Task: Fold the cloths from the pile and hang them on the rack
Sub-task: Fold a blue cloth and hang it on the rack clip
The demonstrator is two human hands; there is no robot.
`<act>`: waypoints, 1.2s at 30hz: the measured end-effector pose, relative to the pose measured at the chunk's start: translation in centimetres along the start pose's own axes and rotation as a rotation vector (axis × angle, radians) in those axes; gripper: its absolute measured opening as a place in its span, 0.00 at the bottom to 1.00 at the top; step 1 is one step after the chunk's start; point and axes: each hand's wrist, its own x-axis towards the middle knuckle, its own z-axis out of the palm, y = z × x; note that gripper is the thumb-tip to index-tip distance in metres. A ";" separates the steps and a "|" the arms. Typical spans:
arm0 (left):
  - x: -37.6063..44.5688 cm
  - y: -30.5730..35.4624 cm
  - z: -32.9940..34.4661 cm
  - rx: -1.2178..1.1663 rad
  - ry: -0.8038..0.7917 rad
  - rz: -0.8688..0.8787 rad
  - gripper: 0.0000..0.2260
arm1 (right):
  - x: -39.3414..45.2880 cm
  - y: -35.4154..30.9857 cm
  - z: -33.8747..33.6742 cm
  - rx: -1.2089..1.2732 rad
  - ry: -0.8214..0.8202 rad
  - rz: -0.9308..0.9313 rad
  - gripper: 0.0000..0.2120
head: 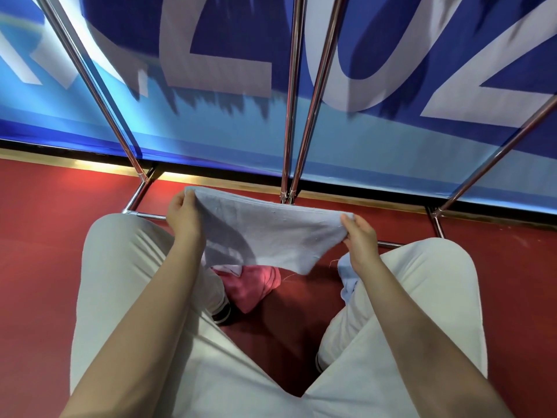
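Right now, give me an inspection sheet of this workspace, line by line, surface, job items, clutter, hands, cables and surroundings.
Surface: red floor, where the person sits with legs apart.
Job's things: pale blue cloth held spread in the air by two corners; pink cloth and another light blue cloth lie on the floor between the legs; chrome rack stands just ahead, no cloth seen on the bars in view.
Clutter: nothing seen.
Hands: left hand pinches the cloth's left corner; right hand pinches its right corner.
Cables: nothing seen.
Surroundings: blue banner with large white characters behind the rack.
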 end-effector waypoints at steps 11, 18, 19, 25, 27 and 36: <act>-1.7 -0.6 1.3 0.114 -0.187 0.220 0.07 | 0.7 -0.4 -1.4 -0.034 0.284 -0.113 0.09; -2.6 -1.8 2.5 0.204 -0.256 0.116 0.07 | 1.7 0.7 -1.7 0.110 0.387 0.202 0.04; -2.8 -2.0 2.7 0.199 -0.257 0.088 0.07 | 1.6 0.7 -1.6 0.121 0.403 0.228 0.04; -4.9 -3.2 4.2 0.149 -0.295 -0.053 0.09 | 1.2 1.0 0.4 -0.019 0.299 0.213 0.09; -5.8 -3.3 4.9 0.143 -0.317 -0.055 0.08 | 0.5 1.1 1.5 -0.055 0.235 0.158 0.07; -9.8 -3.5 7.5 0.025 -0.397 -0.112 0.08 | -1.6 0.7 5.6 -0.203 -0.027 0.018 0.06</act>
